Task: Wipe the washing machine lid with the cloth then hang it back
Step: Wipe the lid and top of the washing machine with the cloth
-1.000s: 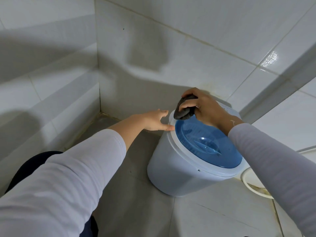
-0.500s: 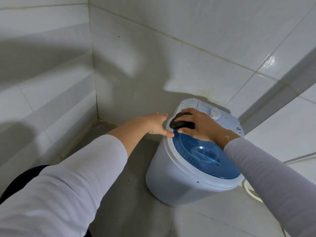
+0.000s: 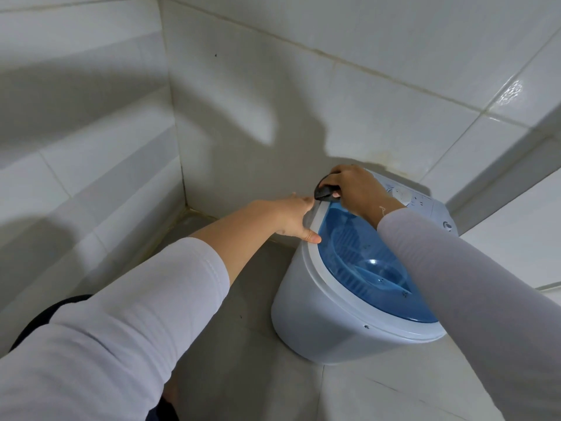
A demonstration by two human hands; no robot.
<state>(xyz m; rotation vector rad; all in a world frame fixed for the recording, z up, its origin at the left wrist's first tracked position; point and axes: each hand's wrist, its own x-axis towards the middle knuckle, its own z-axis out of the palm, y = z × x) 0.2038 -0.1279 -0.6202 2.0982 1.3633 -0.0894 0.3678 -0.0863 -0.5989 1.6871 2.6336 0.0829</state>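
A small white washing machine (image 3: 328,323) stands on the tiled floor against the wall, its round translucent blue lid (image 3: 373,268) facing up. My right hand (image 3: 355,189) grips a bunched dark cloth (image 3: 326,191) at the far left edge of the lid's white rim. My left hand (image 3: 291,217) rests against the left side of the rim, thumb lying on its edge, fingers straight. Most of the cloth is hidden inside my right fist.
White tiled walls meet in a corner (image 3: 185,202) left of the machine. The machine's control panel with a dial (image 3: 406,196) sits behind the lid. Grey floor tiles (image 3: 258,375) spread in front. A pale ledge or basin edge (image 3: 549,287) shows at right.
My right hand has slid the cloth from the lid's far part up to the far left of the rim. My left hand stays on the rim's left side. The camera has shifted slightly.
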